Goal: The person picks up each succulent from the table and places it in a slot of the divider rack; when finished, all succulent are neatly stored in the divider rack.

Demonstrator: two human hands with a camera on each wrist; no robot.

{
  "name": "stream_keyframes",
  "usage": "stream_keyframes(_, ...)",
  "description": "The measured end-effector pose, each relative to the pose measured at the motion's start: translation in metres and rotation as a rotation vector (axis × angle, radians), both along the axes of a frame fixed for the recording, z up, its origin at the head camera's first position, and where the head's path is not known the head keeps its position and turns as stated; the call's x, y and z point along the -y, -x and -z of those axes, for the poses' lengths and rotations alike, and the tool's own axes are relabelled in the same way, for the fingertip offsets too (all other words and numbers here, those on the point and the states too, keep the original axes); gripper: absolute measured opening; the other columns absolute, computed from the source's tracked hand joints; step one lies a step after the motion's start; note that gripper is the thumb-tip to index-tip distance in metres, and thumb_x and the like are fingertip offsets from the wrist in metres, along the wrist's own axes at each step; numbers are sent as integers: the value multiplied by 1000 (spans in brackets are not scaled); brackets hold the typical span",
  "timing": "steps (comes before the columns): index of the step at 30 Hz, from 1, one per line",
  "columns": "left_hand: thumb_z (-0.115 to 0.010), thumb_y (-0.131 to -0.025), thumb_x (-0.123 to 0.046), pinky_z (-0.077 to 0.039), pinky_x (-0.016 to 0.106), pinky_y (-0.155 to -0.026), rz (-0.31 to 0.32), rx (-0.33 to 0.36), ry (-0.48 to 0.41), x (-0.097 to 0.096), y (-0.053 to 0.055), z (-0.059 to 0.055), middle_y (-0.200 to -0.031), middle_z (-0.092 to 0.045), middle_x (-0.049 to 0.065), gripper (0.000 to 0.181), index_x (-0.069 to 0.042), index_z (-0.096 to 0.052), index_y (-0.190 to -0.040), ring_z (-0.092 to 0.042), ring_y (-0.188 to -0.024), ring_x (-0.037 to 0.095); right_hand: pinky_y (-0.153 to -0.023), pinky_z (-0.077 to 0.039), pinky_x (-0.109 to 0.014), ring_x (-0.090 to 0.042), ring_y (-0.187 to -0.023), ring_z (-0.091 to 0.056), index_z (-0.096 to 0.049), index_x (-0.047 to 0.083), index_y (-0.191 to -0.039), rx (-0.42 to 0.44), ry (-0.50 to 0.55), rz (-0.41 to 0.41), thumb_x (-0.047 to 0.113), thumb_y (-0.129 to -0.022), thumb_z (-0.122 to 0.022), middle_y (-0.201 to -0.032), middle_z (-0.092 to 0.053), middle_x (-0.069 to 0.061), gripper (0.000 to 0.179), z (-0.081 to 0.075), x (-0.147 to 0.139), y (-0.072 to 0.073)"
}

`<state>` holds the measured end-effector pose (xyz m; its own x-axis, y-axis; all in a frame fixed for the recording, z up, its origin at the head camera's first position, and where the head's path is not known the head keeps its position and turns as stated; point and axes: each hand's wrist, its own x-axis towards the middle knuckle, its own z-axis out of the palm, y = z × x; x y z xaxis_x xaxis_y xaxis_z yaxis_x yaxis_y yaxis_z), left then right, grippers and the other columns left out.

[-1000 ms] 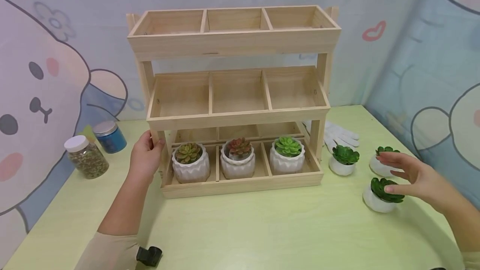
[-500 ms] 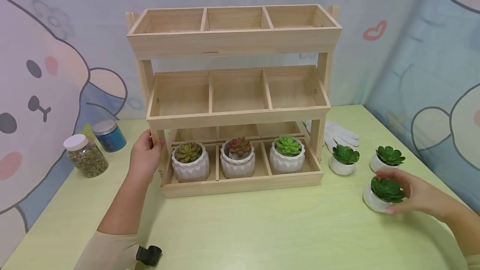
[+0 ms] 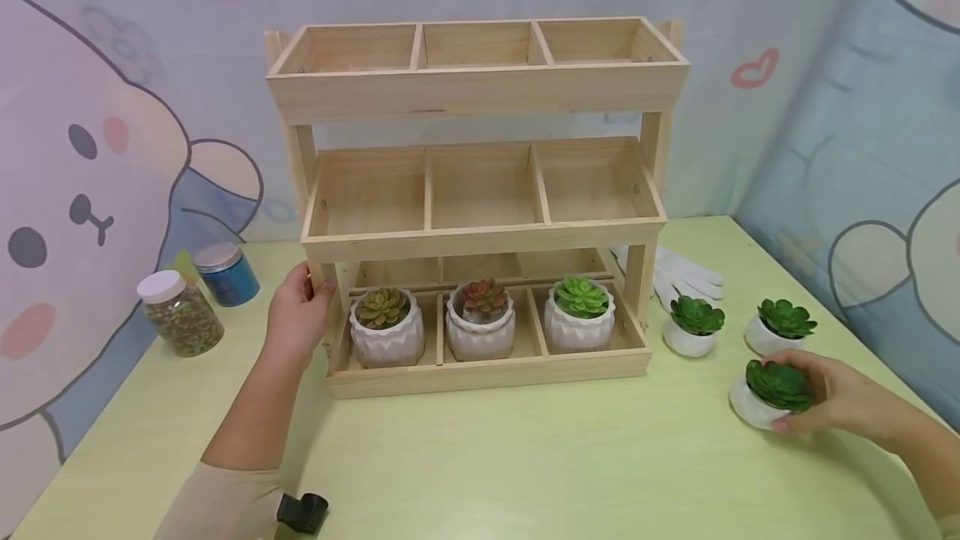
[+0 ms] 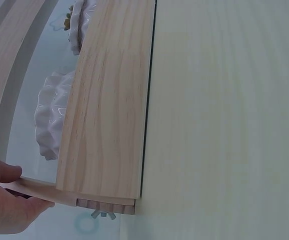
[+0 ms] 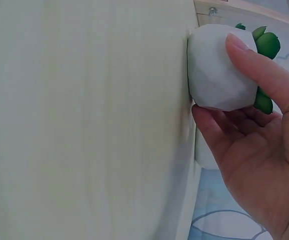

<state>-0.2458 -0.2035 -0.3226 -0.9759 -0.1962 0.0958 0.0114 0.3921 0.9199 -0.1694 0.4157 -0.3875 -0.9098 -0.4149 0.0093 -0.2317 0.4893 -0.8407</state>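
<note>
A three-tier wooden plant stand (image 3: 483, 241) stands in the middle of the table, each tier divided into three compartments. My left hand (image 3: 296, 319) grips its left post; the left wrist view shows the thumb and fingers (image 4: 14, 215) on either side of the wood. At the right, my right hand (image 3: 847, 398) holds a small white pot (image 3: 752, 408) with a dark green succulent (image 3: 778, 385). In the right wrist view the thumb lies along the pot's side (image 5: 217, 67), fingers under the opposite side. The pot appears to be at table level.
Ruffled white pots with an olive succulent (image 3: 382, 308), a reddish one (image 3: 483, 297) and a bright green one (image 3: 582, 297) fill the bottom tier. Two more small potted succulents (image 3: 692, 326) (image 3: 780, 326) and white gloves (image 3: 686, 275) lie right. Two jars (image 3: 182, 319) (image 3: 227, 275) stand left.
My right hand has come down from above the nearest green succulent and closed around its white pot. The left hand keeps its hold on the stand's post. The head view has shifted slightly.
</note>
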Motion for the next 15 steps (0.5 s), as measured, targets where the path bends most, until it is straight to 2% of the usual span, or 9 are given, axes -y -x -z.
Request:
stream_keyframes(2, -41, -101, -12, -31, 59, -98, 2, 0, 3, 0, 0, 0, -148, -30, 20, 49, -7, -25, -148, -32, -130, 42, -70, -51, -22, -4, -90, -58, -47, 0, -119, -12, 0, 0, -4, -73, -75, -107, -60, 11, 55, 0, 1, 1)
stream_keyframes(7, -41, -101, -11, -31, 59, -98, 2, -1, 3, -1, 1, 0, -147, -31, 21, 50, -6, -25, -147, -33, -130, 42, -67, -53, -27, -5, -90, -60, -34, -16, -127, 6, -23, 43, -2, -74, -75, -110, -61, -4, 68, -9, 7, 1)
stream_keyframes(9, -41, -101, -11, -32, 59, -97, 2, -2, 4, -2, 1, 1, -146, -31, 21, 50, -6, -26, -147, -34, -129, 42, -68, -54, -29, -4, -93, -59, -29, -21, -128, -3, -17, 60, -3, -75, -75, -114, -59, -3, 72, -15, 14, 0)
stream_keyframes(14, -41, -101, -11, -32, 59, -97, 0, 0, 10, -1, 0, 0, -145, -33, 22, 49, -5, -26, -147, -35, -128, 42, -69, -55, -29, -8, -92, -62, -43, -14, -120, -105, 48, 47, -6, -71, -77, -108, -61, 6, 61, -29, 43, -2)
stream_keyframes(15, -41, -101, -11, -32, 58, -97, 0, 0, 12, -1, 0, 0, -145, -33, 22, 49, -5, -26, -147, -35, -128, 42, -70, -55, -29, -10, -91, -63, -46, -13, -119, -122, 63, 39, -6, -70, -78, -108, -62, 4, 59, -31, 50, -2)
